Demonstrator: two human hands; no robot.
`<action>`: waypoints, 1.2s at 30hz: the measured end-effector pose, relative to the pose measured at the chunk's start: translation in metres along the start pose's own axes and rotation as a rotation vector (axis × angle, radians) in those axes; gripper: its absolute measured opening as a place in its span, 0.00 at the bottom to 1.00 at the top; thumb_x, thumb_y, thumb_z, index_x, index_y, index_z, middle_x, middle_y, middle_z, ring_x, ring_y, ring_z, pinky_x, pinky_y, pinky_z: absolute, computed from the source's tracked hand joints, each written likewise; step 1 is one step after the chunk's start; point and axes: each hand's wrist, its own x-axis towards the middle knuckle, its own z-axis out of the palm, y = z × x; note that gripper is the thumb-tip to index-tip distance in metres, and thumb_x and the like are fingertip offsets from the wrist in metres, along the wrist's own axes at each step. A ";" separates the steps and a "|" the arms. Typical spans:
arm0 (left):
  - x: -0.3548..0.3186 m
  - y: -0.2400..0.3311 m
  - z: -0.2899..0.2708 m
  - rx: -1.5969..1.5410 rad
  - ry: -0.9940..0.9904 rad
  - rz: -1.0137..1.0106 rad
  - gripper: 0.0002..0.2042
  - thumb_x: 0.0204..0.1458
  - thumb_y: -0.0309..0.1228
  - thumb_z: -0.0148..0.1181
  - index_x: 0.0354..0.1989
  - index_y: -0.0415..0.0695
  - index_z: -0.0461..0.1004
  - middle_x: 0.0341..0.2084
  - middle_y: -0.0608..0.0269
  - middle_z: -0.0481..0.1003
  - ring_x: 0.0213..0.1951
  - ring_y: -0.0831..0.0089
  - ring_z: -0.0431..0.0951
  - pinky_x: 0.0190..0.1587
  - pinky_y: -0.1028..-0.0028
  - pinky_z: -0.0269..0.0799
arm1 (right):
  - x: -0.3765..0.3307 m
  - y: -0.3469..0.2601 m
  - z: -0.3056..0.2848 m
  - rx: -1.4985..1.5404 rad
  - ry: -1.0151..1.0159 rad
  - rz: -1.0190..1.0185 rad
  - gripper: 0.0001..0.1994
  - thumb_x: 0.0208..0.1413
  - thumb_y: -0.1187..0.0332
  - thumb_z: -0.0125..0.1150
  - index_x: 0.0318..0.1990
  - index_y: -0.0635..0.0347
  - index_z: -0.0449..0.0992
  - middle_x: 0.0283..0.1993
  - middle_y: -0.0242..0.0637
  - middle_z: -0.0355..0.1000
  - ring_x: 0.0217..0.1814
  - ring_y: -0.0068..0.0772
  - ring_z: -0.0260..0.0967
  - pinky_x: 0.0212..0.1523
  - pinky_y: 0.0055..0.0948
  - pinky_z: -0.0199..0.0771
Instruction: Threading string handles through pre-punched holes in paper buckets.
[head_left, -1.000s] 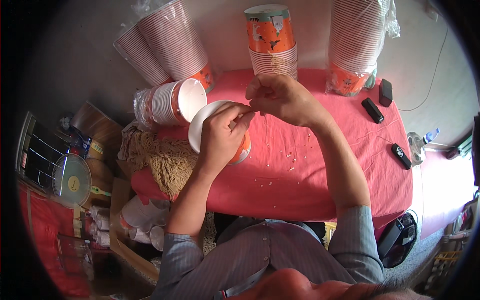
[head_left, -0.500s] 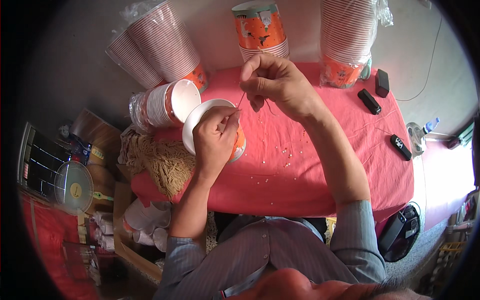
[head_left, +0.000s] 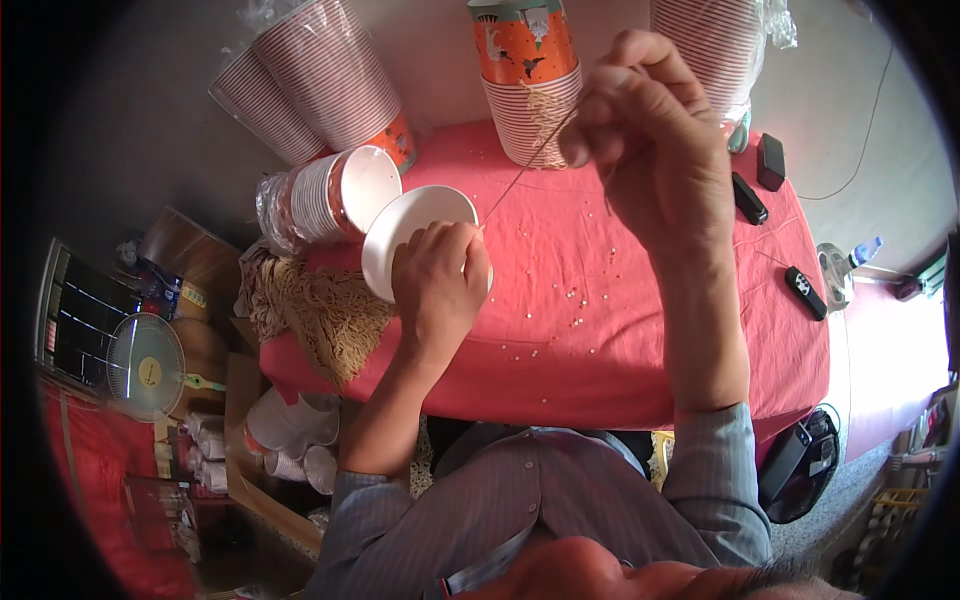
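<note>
1. So, the left hand (head_left: 440,285) sits in the middle of the frame, fingers curled round a white paper cup (head_left: 405,225) that lies on its side on the red tablecloth (head_left: 620,340), open mouth facing up and left
2. Up in the upper right, the right hand (head_left: 655,150) is raised, thumb and fingertips pinched shut on a thin string (head_left: 525,170) that runs taut down and left to the cup by the left hand's fingertips
3. Just left of the held cup there's a sleeve of white cups (head_left: 320,195) lying on its side in clear plastic, touching or nearly touching it
4. Top centre has an upright stack of cups (head_left: 525,75) with an orange one on top, and tilted striped stacks (head_left: 310,80) fill the upper left
5. Little pale beads (head_left: 570,295) are scattered over the cloth right of the left hand
6. A tangle of tan string (head_left: 320,310) hangs off the table's left edge
7. Black remotes (head_left: 805,290) lie near the right edge of the table
</note>
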 end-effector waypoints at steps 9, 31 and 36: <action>-0.017 0.002 0.020 0.313 -0.030 0.040 0.04 0.60 0.30 0.66 0.34 0.48 0.76 0.28 0.64 0.77 0.31 0.59 0.79 0.36 0.57 0.67 | -0.016 -0.017 -0.005 -0.075 -0.016 -0.059 0.09 0.76 0.73 0.57 0.57 0.58 0.79 0.36 0.34 0.75 0.29 0.24 0.68 0.43 0.40 0.84; -0.019 -0.019 0.026 0.118 0.150 0.080 0.05 0.61 0.28 0.70 0.43 0.46 0.81 0.33 0.65 0.81 0.35 0.62 0.81 0.40 0.58 0.68 | -0.026 -0.020 0.011 -0.050 -0.198 -0.071 0.13 0.79 0.70 0.50 0.64 0.56 0.74 0.48 0.41 0.82 0.62 0.47 0.73 0.72 0.73 0.73; -0.025 -0.021 0.029 0.135 0.140 0.055 0.06 0.61 0.28 0.71 0.43 0.46 0.81 0.33 0.65 0.82 0.35 0.62 0.82 0.40 0.58 0.68 | -0.024 -0.013 0.013 -0.018 -0.260 -0.121 0.13 0.78 0.71 0.50 0.65 0.55 0.74 0.51 0.44 0.85 0.74 0.54 0.72 0.76 0.75 0.68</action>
